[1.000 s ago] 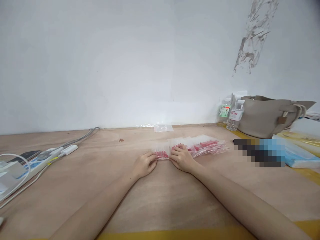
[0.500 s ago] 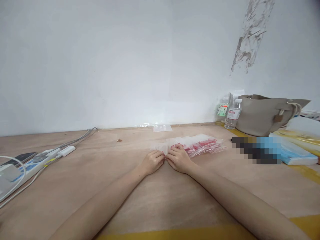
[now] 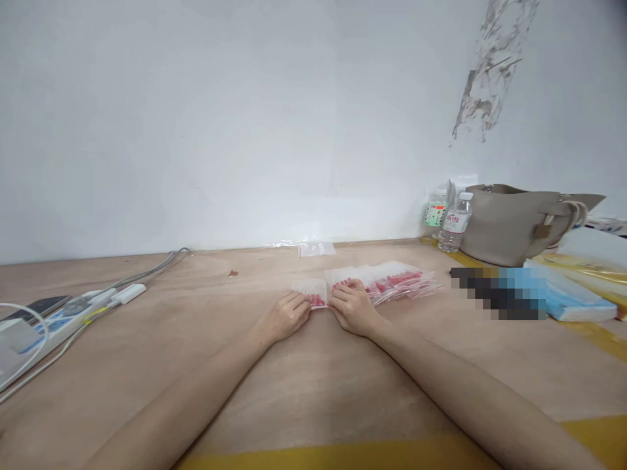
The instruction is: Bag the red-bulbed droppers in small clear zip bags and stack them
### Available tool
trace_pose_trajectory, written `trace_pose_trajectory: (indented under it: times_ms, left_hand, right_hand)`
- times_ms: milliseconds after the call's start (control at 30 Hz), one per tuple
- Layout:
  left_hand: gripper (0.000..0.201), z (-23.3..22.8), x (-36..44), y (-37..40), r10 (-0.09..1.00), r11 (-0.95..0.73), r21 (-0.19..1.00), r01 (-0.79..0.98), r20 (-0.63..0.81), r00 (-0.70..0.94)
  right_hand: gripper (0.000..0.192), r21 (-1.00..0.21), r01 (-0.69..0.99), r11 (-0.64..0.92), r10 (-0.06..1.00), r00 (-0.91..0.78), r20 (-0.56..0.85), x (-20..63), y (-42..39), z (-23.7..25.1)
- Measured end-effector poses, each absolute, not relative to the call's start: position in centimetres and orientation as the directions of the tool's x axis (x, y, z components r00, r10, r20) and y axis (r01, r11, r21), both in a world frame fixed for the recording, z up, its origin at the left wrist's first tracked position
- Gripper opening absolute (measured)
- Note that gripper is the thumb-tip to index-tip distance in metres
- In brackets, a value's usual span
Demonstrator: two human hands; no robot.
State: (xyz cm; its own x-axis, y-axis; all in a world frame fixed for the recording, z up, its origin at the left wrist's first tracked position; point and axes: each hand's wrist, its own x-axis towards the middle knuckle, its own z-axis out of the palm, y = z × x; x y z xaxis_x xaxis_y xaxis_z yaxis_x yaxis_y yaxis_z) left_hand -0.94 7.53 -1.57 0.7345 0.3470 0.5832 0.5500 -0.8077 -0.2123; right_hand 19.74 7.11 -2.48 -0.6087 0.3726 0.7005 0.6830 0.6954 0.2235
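Note:
A small clear plastic bag with red pieces inside (image 3: 313,292) lies on the wooden table (image 3: 304,378). My left hand (image 3: 284,316) pinches its near left edge, fingers curled. My right hand (image 3: 353,308) rests with its fingers on the left end of a row of overlapping clear bags with red pieces (image 3: 392,281), just right of the single bag. The two hands sit side by side, almost touching.
An empty clear bag (image 3: 317,248) lies by the wall. Two water bottles (image 3: 454,223) and a beige handbag (image 3: 519,222) stand at the back right, with a blue-and-white packet (image 3: 568,297) nearby. A power strip with cables (image 3: 59,320) lies at the left.
The hands drew together over the single bag half a second ago and have parted a little again, so its red contents show. The camera view shifted slightly.

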Motion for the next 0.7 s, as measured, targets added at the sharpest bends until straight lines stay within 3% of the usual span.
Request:
trace_pose_trajectory:
  times_ms: [267,500,567,633,700]
  left_hand:
    - [0.023,-1.3,-4.9,6.1,0.38,-0.769,-0.245,0.59,0.566,0.731]
    - [0.029,-1.4,-5.8,5.9,0.453,-0.746,-0.2,0.635,0.547,0.704]
    - [0.025,-0.7,-5.5,5.6,0.501,-0.736,-0.127,0.665,0.558,0.662]
    - [0.042,0.1,-4.6,5.1,0.588,-0.698,-0.006,0.716,0.567,0.577]
    - [0.05,0.7,-3.2,4.8,0.65,-0.68,0.063,0.731,0.514,0.56]
  right_hand:
    - [0.019,0.214,0.675,0.706,0.369,-0.609,0.702,19.5,6.9,-2.3]
    - [0.02,0.172,0.675,0.717,0.399,-0.6,0.693,19.7,7.0,-2.4]
    - [0.018,0.123,0.669,0.733,0.427,-0.594,0.682,20.3,7.1,-2.3]
    - [0.02,0.062,0.683,0.727,0.472,-0.564,0.677,21.2,7.1,-1.9]
    - [0.033,0.012,0.715,0.699,0.526,-0.526,0.669,21.9,7.1,-1.6]
